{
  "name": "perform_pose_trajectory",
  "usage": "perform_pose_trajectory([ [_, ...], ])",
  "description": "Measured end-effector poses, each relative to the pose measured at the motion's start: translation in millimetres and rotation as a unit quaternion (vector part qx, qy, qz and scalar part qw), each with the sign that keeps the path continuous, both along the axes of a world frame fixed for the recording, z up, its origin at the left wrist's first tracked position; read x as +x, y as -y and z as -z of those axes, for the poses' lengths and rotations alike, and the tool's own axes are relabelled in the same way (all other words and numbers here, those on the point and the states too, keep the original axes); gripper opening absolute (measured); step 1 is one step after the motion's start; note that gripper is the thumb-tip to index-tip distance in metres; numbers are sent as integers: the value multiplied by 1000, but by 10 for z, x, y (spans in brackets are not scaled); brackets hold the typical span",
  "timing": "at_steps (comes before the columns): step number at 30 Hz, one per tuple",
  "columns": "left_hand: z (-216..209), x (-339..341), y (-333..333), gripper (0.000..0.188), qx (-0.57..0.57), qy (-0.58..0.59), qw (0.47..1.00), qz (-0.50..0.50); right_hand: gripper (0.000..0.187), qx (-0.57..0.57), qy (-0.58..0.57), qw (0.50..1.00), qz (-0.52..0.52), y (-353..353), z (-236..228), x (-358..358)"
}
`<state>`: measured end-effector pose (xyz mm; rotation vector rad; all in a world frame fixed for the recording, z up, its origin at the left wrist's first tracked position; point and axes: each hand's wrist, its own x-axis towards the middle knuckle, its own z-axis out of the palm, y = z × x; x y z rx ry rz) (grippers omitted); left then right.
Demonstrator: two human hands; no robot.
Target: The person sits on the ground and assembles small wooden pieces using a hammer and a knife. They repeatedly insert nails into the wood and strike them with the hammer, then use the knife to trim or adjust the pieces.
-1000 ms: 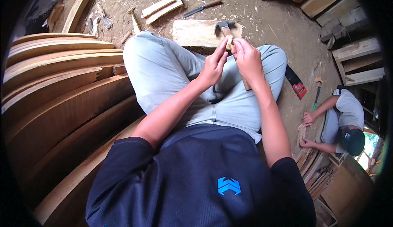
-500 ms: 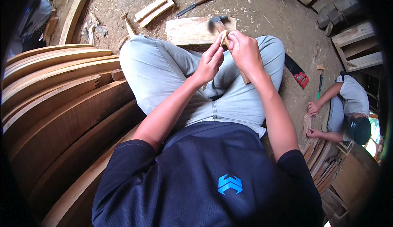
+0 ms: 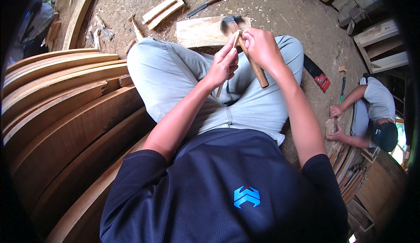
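My left hand (image 3: 224, 65) is closed around a thin, pale wooden strip (image 3: 236, 39), whose lower end sticks out below the palm. Close against the strip's top end is my right hand (image 3: 261, 48), fingers curled. A hammer (image 3: 257, 71) with a wooden handle passes under or along those fingers; whether they grip the hammer or the strip tip is hidden. The dark hammer head is over a flat pale board (image 3: 197, 32) lying before my crossed legs.
Curved planks (image 3: 65, 111) stack at my left. Ahead lie a wooden-handled chisel-like tool (image 3: 206, 5) and grooved wood pieces (image 3: 163, 12). At right are a red-handled saw (image 3: 321, 82), a green-handled tool (image 3: 342, 89) and a seated person (image 3: 378, 100) holding a wood block.
My right hand has shifted slightly up, baring more of the hammer handle. The left hand stays nearly in place. The person at right has turned the wood block.
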<state>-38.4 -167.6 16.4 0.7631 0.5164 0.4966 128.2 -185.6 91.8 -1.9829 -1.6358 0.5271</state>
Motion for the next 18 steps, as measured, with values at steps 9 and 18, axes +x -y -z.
perform_pose_trajectory([
  [9,31,44,-2,60,-63,-23,998,-9,11,-68,100,991,-57,-204,-23,31],
  [18,-25,35,-2,46,-69,-55,996,-15,19,139,222,918,-297,-331,112,270],
])
